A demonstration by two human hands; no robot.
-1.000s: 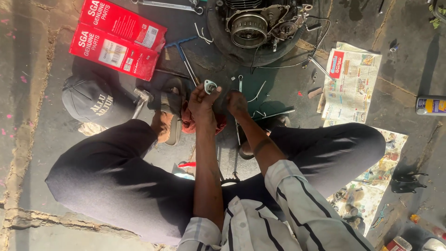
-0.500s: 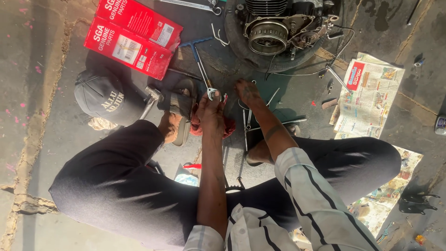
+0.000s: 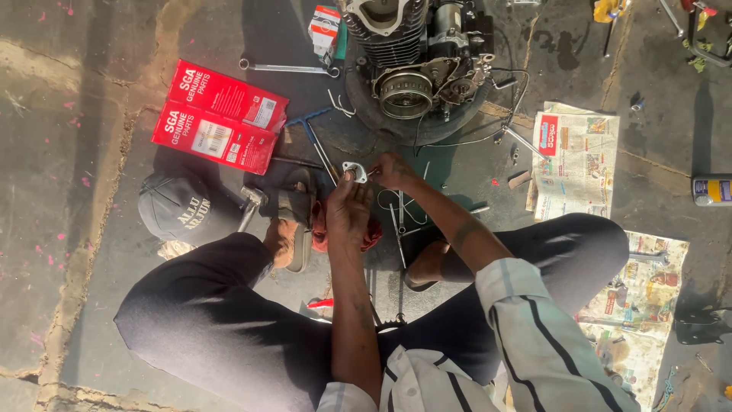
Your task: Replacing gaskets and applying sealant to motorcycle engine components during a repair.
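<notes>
Hands are held together low over the floor [image 3: 91, 252], between the bent knees. A small metal plate [image 3: 355, 171] with a round hole is pinched at its edges by the fingers of the left hand [image 3: 347, 214] and the right hand [image 3: 393, 169]. Little open room is left in front, where an engine [image 3: 415, 65] is set on a dark round tray. Two red boxes [image 3: 217, 116] and a dark cap [image 3: 179, 210] are laid to the left, near a long blue tool [image 3: 314, 141]. Newspaper [image 3: 576, 164] is spread to the right, well apart, with a spray can [image 3: 713, 190] beyond it.
</notes>
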